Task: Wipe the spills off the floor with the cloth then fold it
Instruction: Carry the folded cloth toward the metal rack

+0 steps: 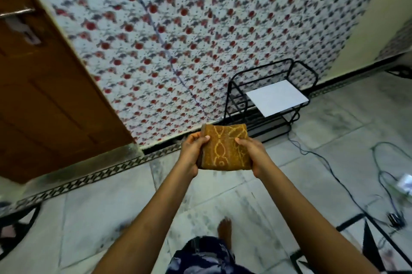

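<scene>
Head view, surroundings: a pale marble floor (107,213) with grey veining fills the lower half of the scene, bordered by a dark patterned tile strip along the wall. A wall (200,35) covered in a red-and-grey floral pattern rises behind, with a thin blue cord running diagonally down it. At left stands a brown wooden door (42,86) with a metal handle. Ahead and to the right, a black wire rack (236,95) stands against the wall, carrying a white sheet (276,97) on its top tier. Dark cables (334,175) trail across the floor at right toward a small white device at the frame edge. One bare foot (225,228) and a dark floral garment show at bottom centre.

Head view, hands: both arms extend forward. The cloth (225,146), mustard-brown with a yellow woven motif, is folded into a compact rectangle and held in the air above the floor, in front of the wall base. The left hand (191,153) grips its left edge, thumb on top. The right hand (254,153) grips its right edge, thumb likewise pressing the upper face.
</scene>
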Demonstrator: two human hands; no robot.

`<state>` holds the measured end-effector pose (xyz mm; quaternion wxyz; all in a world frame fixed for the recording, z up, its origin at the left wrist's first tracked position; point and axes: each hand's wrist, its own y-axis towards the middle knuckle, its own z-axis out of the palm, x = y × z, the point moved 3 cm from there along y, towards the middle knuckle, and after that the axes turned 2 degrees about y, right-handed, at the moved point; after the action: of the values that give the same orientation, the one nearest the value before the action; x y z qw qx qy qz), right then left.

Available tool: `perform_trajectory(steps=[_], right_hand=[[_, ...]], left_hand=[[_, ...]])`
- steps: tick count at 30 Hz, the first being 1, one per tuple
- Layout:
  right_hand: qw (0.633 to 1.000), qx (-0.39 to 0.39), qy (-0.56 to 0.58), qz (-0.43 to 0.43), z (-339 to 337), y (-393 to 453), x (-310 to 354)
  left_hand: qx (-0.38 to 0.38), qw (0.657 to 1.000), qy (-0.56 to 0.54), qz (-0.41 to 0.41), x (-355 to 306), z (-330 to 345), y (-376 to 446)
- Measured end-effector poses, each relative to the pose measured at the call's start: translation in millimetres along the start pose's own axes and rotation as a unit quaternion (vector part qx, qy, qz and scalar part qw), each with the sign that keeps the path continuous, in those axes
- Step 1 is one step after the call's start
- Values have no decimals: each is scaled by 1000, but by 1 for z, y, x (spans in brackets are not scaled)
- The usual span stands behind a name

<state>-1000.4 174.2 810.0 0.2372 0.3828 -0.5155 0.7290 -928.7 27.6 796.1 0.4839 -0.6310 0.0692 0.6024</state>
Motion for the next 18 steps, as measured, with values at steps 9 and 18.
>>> perform_trajectory(steps=[9, 18], right_hand=[[996, -85, 27, 10, -75, 123, 115], [994, -102, 30, 29, -162, 251, 187]], left_hand=[[58, 997, 17, -42, -43, 151, 130], [60, 995, 42, -61, -53, 283, 238]])
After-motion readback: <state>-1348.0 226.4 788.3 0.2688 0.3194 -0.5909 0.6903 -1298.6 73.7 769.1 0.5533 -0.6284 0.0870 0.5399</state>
